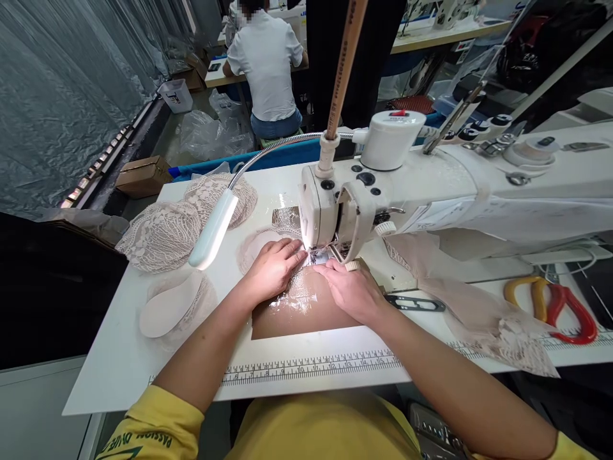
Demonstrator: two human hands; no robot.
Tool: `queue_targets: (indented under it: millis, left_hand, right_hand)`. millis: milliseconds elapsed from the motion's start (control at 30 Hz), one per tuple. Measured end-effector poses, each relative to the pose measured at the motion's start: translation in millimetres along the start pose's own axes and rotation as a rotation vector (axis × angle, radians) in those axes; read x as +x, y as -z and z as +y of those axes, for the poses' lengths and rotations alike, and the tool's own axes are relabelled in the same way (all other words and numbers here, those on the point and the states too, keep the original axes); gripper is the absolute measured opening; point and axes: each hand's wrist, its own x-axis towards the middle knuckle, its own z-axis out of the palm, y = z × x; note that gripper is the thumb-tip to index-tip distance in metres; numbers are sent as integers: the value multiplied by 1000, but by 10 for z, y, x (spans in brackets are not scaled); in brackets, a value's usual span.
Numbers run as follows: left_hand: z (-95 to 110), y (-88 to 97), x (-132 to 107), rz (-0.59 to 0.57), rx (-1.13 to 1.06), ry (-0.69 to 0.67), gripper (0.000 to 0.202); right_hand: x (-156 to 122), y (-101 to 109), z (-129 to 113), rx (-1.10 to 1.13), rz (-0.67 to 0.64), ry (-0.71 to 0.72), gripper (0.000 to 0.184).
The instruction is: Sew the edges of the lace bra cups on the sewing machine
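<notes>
My left hand (274, 268) lies flat, fingers stretched toward the needle of the white sewing machine (431, 185), pressing a pale lace piece (258, 246) onto the table. My right hand (352, 291) rests beside it, fingers extended forward, holding the same fabric down just in front of the presser foot (320, 255). Both hands sit on a shiny brown panel (306, 306) set in the white table (124, 358). The fabric right at the needle is partly hidden by my fingers.
A pile of lace cups (167, 227) and a foam pad (167, 310) lie at left under a gooseneck lamp (213, 230). Thread snips (414, 303), beige lace fabric (479, 306) and red-and-yellow scissors (560, 303) lie at right. A person in white (265, 61) sits at a far table.
</notes>
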Motion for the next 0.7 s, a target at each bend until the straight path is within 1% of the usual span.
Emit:
queue_targets:
  millis: [100, 167, 233, 300, 367, 533, 700]
  left_hand:
    - [70, 119, -46, -35, 38, 99, 33]
    - [119, 183, -84, -71, 41, 134, 27]
    - [160, 208, -113, -100, 34, 153, 25]
    - [191, 190, -126, -113, 26, 159, 23]
    - [218, 146, -125, -95, 13, 137, 23]
    - [294, 54, -120, -21, -55, 31, 29]
    - [343, 44, -132, -14, -113, -47, 36]
  right_hand:
    - [-14, -28, 24, -16, 11, -17, 38]
    - [-24, -50, 45, -36, 20, -34, 36]
    - [-32, -65, 62, -55, 27, -45, 34]
    - [-37, -70, 67, -65, 27, -49, 34]
    - [-39, -67, 63, -74, 29, -57, 34]
    - [-38, -65, 58, -93, 39, -63, 32]
    - [-57, -30, 42, -94, 37, -45, 32]
